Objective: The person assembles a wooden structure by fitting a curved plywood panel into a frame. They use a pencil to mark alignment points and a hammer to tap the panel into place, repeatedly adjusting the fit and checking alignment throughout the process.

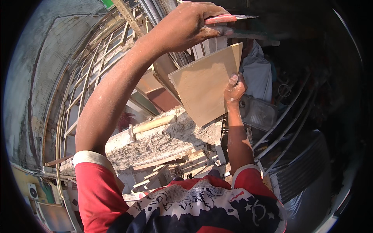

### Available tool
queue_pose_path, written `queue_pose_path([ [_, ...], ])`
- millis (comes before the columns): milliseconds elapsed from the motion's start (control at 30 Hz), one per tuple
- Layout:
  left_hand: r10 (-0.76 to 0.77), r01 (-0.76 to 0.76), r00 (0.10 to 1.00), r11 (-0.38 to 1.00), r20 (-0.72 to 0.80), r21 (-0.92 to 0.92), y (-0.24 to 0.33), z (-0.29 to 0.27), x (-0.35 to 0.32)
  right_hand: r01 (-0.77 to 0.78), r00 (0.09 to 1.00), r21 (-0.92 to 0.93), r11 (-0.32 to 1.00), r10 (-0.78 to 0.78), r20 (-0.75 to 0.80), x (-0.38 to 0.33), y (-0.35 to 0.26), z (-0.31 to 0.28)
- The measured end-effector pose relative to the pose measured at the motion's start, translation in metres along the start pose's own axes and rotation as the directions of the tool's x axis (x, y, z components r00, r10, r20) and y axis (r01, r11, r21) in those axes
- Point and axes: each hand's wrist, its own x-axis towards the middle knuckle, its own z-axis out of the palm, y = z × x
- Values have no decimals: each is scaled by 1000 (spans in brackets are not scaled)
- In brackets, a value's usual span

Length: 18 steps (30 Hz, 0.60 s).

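Raised at the upper middle, my left hand (190, 27) is closed around a red-handled knife (221, 19), its narrow metal blade pointing right. A dull, dark flat strip (254, 36) extends from below those fingers; whether the hand touches it I cannot tell. My right hand (235, 90) grips the right edge of a thin plywood piece (208, 83), thumb over its face. The panel stands tilted, with a rough, splintered left edge. My left hand is above the panel, apart from its face.
Below the panel runs a broken masonry ledge (167, 138) with a hammer (153, 124) lying on it. Loose wood strips (163, 161) lie nearer me. A wooden lattice frame (91, 73) is at left. Right are a grey sheet (258, 72), a clear plastic container (260, 112) and long thin rods (287, 116).
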Motion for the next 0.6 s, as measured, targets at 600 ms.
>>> queue_pose_path([
  [600, -533, 451, 744, 845, -402, -287, 25, 38, -188, -12, 999, 8, 1000, 12, -46, -5, -34, 8],
])
